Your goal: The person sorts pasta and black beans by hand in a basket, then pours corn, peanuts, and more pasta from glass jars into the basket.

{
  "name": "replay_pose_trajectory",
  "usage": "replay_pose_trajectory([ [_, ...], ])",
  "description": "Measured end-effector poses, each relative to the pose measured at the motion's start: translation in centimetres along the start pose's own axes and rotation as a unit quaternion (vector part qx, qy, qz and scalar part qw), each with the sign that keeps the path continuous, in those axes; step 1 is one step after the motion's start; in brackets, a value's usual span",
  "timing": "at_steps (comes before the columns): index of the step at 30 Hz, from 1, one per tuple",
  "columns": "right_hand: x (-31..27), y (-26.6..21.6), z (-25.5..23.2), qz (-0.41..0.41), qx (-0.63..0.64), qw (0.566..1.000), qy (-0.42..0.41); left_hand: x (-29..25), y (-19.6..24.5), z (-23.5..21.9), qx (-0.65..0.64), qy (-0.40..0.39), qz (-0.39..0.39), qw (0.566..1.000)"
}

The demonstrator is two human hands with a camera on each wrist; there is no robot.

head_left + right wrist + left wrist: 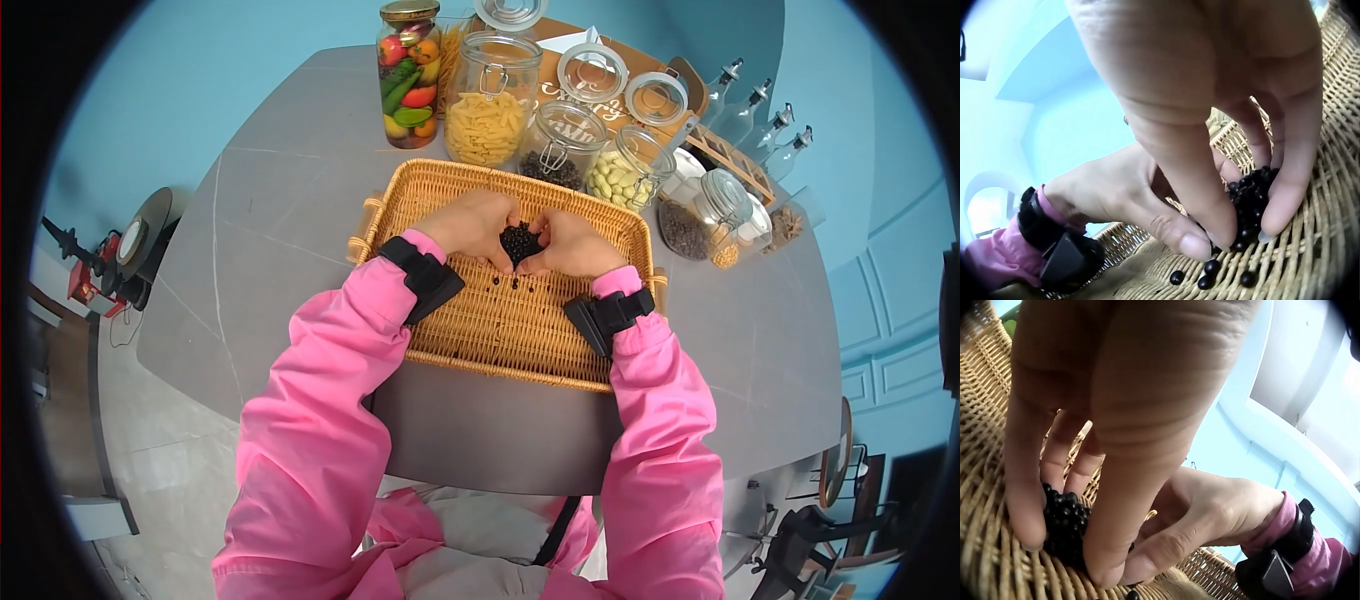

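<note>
A heap of small, round, glossy black beans (520,243) lies on the woven floor of a wicker tray (470,330). My left hand (475,225) cups the heap from the left, thumb and fingers curled down round it. From the right, my right hand (575,245) curls round the same heap. The thumb tips meet at the near side, as the left wrist view shows with the right hand (1204,509) beyond. Black beans (1250,203) show between the right hand's thumb and fingers. A few loose beans (1212,267) lie on the weave just outside the thumbs.
Behind the tray stand a tall jar of colourful vegetables (409,80), a jar of penne pasta (487,125), an open jar of dark pieces (555,150) and a jar of pale green pieces (625,175). More jars (700,215) and glass bottles (740,115) are at the right.
</note>
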State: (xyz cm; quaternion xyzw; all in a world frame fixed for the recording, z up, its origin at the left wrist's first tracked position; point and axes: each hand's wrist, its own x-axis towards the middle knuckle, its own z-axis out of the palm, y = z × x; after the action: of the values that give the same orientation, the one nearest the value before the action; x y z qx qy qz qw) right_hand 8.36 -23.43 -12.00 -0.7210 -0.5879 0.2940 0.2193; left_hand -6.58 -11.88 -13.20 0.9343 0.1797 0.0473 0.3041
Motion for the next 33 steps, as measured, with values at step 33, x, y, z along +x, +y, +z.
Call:
replay_pose_trajectory([
  [33, 0.9, 1.8, 1.6, -0.066, 0.117, 0.988, 0.072, 0.8, 0.3, 0.0, -0.290, 0.003, -0.109, 0.951],
])
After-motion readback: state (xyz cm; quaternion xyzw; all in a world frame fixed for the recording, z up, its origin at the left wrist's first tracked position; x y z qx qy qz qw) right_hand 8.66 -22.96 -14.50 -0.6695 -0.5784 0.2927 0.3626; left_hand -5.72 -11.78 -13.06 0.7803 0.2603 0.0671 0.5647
